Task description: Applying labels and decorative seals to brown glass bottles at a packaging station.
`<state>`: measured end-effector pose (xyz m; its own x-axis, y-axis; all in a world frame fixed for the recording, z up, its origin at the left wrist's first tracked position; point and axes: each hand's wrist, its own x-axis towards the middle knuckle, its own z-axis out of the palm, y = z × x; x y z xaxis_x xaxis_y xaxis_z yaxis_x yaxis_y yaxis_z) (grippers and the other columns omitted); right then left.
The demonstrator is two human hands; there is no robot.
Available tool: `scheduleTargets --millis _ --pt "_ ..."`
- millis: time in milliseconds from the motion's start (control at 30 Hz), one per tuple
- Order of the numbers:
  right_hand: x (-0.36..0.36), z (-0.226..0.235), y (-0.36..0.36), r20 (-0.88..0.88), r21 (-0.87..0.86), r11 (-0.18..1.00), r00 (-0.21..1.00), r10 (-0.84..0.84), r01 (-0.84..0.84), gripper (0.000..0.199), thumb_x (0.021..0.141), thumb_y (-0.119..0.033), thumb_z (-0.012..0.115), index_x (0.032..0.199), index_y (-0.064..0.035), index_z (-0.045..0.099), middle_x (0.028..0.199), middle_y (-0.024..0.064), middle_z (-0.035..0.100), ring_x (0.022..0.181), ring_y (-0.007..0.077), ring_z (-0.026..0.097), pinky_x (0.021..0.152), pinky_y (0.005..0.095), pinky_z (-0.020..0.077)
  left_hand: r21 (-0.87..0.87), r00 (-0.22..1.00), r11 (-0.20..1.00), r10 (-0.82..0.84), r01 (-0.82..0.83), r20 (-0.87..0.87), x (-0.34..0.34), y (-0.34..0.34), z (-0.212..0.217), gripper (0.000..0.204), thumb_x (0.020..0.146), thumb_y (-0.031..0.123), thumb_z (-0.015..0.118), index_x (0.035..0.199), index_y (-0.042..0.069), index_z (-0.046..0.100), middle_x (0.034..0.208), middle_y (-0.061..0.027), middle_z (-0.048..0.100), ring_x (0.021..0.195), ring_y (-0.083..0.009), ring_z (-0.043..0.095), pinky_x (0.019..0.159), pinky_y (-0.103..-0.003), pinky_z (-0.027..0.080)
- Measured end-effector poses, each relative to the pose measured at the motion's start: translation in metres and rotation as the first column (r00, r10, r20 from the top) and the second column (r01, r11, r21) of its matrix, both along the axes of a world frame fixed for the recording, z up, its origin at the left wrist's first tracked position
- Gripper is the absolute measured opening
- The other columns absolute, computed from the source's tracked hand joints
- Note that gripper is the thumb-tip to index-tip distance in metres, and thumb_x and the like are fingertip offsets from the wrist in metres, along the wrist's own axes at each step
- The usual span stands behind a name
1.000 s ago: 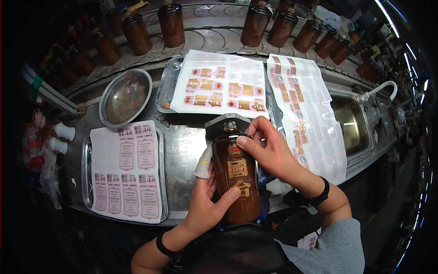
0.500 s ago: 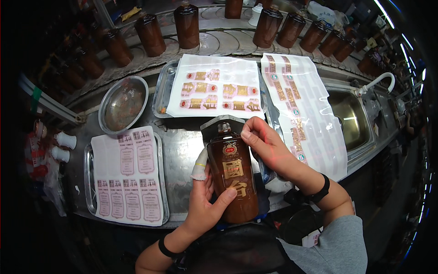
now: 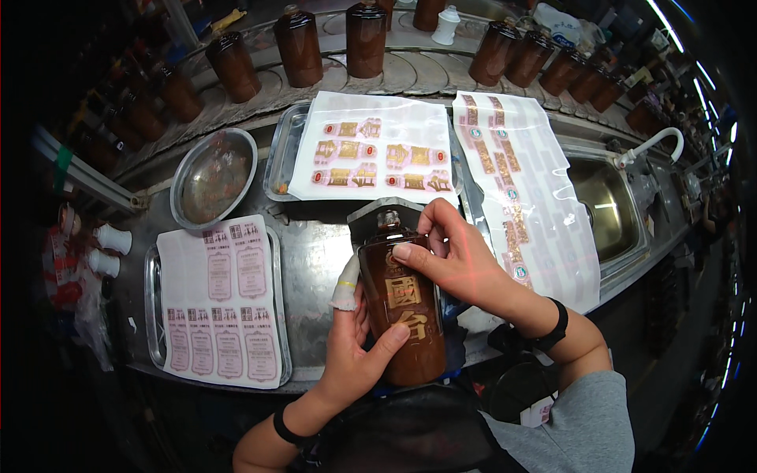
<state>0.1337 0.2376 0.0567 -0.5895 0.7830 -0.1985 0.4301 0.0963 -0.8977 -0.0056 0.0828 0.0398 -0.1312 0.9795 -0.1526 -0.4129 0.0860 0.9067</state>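
A brown glass bottle [image 3: 418, 359] stands nearly upright in front of me, its front carrying large gold characters. My left hand [image 3: 359, 347] grips its lower left side, thumb lying across the front; one finger of that hand wears a whitish cover [image 3: 345, 288] with a yellow band. At the bottle's upper right, my right hand [image 3: 449, 248] presses its thumb over the small round emblem, mostly hiding it. The fingers of that hand curl at the shoulder beside the bare neck. Behind the neck shows the edge of a dark angular support [image 3: 364, 211].
Sticker sheets lie on trays: a pink-framed one [image 3: 177, 272] at left, a gold-and-pink one [image 3: 347, 106] at centre. A long sticker sheet [image 3: 552, 236] lies right, by a sink [image 3: 603, 213]. A metal bowl [image 3: 213, 177] sits left. Brown bottles [image 3: 365, 43] line a curved conveyor [image 3: 406, 75].
My right thumb has moved left and down from the bottle's shoulder onto the emblem. The conveyor's bottles have shifted to the right. My left hand keeps its hold.
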Motion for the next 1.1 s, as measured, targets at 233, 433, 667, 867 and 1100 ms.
scheduleTargets --millis 233,433,667,867,1100 --pt "-0.005 0.01 -0.004 0.054 0.016 1.0 0.998 -0.019 0.018 0.051 0.081 -0.043 0.077 0.091 -0.0053 0.044 0.061 0.0024 0.043 0.056 0.0098 0.039 0.049 0.03 0.0321 -0.033 0.998 0.999 -0.036 0.035 -0.05 -0.001 -0.003 -0.002 0.091 0.092 0.014 0.066 0.155 0.003 0.002 0.157 -0.0221 0.023 0.141 -0.0276 0.036 0.115 -0.04 0.033" --pt "-0.002 0.002 -0.007 0.003 0.052 0.998 0.999 -0.041 0.041 0.05 0.082 -0.041 0.077 0.091 -0.0048 0.044 0.062 0.0014 0.043 0.056 0.008 0.037 0.049 0.0281 0.0309 0.023 0.997 0.999 -0.035 0.036 -0.067 0.0 -0.004 -0.005 0.091 0.093 0.015 0.066 0.156 0.004 0.001 0.157 -0.0223 0.023 0.14 -0.0276 0.037 0.114 -0.039 0.033" --pt "0.019 -0.005 -0.024 -0.235 -0.161 0.985 0.967 -0.1 0.063 0.039 0.092 -0.03 0.07 0.117 -0.0059 0.051 0.081 -0.0025 0.045 0.06 0.001 0.038 0.052 0.0188 0.032 0.052 1.0 0.998 -0.03 0.03 -0.004 -0.003 -0.008 -0.008 0.091 0.092 0.012 0.067 0.157 0.006 0.003 0.157 -0.0213 0.021 0.143 -0.0291 0.031 0.117 -0.04 0.027" --pt "0.043 -0.007 -0.062 -0.229 -0.309 0.951 0.969 -0.096 0.021 0.073 0.092 -0.018 0.07 0.152 -0.012 0.029 0.087 -0.0011 0.045 0.059 -0.0017 0.041 0.054 0.0143 0.0359 0.07 1.0 0.997 -0.026 0.025 0.016 -0.002 -0.01 -0.012 0.088 0.093 0.01 0.064 0.157 0.005 0.004 0.158 -0.0225 0.02 0.144 -0.029 0.031 0.116 -0.04 0.028" --pt "0.04 -0.015 -0.07 -0.244 -0.161 0.987 0.969 -0.031 -0.009 0.081 0.091 -0.019 0.072 0.155 -0.013 0.023 0.085 -0.0009 0.044 0.064 -0.0001 0.044 0.057 0.015 0.0388 0.079 1.0 0.997 0.012 -0.01 -0.025 0.001 -0.012 -0.014 0.084 0.094 0.007 0.062 0.157 0.004 0.006 0.157 -0.0213 0.023 0.143 -0.0279 0.033 0.116 -0.039 0.029"
